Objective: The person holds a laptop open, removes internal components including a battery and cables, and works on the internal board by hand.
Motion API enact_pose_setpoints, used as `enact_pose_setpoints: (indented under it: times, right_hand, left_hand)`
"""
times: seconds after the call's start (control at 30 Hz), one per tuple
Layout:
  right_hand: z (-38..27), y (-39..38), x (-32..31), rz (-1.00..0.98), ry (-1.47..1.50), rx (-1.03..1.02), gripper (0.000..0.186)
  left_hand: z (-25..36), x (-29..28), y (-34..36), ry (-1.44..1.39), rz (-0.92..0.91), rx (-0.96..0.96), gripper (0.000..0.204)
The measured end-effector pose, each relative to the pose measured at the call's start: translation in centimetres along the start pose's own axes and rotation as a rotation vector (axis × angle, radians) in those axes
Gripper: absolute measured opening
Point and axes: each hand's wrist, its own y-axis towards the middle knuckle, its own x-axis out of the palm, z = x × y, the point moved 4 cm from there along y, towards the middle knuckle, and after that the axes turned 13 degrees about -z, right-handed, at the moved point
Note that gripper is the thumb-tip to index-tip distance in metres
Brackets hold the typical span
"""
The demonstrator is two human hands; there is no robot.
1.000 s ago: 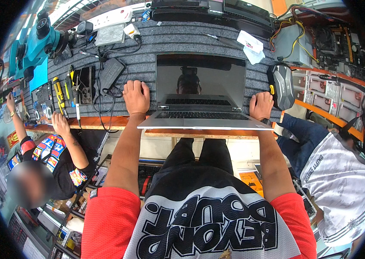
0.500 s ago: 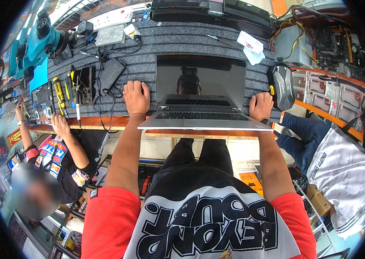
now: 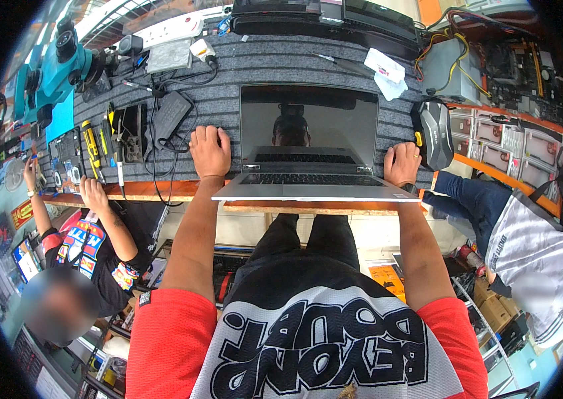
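Observation:
An opened silver laptop (image 3: 308, 191) stands in front of me at the bench edge, its dark screen (image 3: 308, 123) tilted up and reflecting a head shape. Left of it, my left hand (image 3: 210, 151) rests on the grey striped mat, fingers loosely bent with nothing in them. On the opposite side, my right hand (image 3: 402, 163), with a ring, lies beside the laptop's right edge, also holding nothing. A black-and-grey case (image 3: 436, 135) with a yellow tab sits just right of that hand. Near my left hand are a black power adapter (image 3: 172, 114) and its cable.
A teal microscope (image 3: 62, 63), yellow-handled tools (image 3: 91, 147) and a dark tray (image 3: 132, 133) are at left, where a co-worker's hand (image 3: 94, 194) works. Computer parts (image 3: 514, 70) fill the right. White paper (image 3: 385, 65) lies behind the laptop. Another person (image 3: 528, 259) bends at right.
The person at right has bent lower, and an arm now shows near the boxes. The co-worker's head at left has shifted slightly. My hands and the laptop stay put.

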Motion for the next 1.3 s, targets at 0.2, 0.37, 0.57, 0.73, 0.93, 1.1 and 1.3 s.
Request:
enact_pose_setpoints:
  times: [0.2,0.37,0.57,0.73,0.93,1.1,1.3]
  right_hand:
    - [0.2,0.5,0.2,-0.012,0.011,0.004,0.016]
    - [0.2,0.9,0.2,-0.017,-0.002,0.005,0.016]
    - [0.2,0.9,0.1,-0.020,-0.003,0.005,0.016]
    - [0.1,0.9,0.0,-0.010,-0.008,-0.005,0.016]
    - [0.2,0.7,0.1,-0.018,-0.009,0.001,0.016]
    - [0.0,0.6,0.0,-0.004,0.001,-0.006,0.015]
    - [0.0,0.6,0.0,0.003,0.002,-0.017,0.015]
  left_hand:
    - [0.2,-0.1,0.3,-0.008,-0.012,-0.008,0.016]
    - [0.1,0.0,0.6,-0.008,-0.022,-0.014,0.016]
    - [0.3,-0.3,0.7,0.002,-0.016,-0.013,0.016]
    - [0.2,-0.1,0.6,-0.010,-0.023,-0.017,0.016]
    - [0.1,-0.1,0.5,-0.003,-0.019,-0.017,0.017]
    - [0.2,0.0,0.4,-0.009,-0.020,-0.016,0.017]
    - [0.0,0.1,0.4,0.002,-0.009,-0.005,0.016]
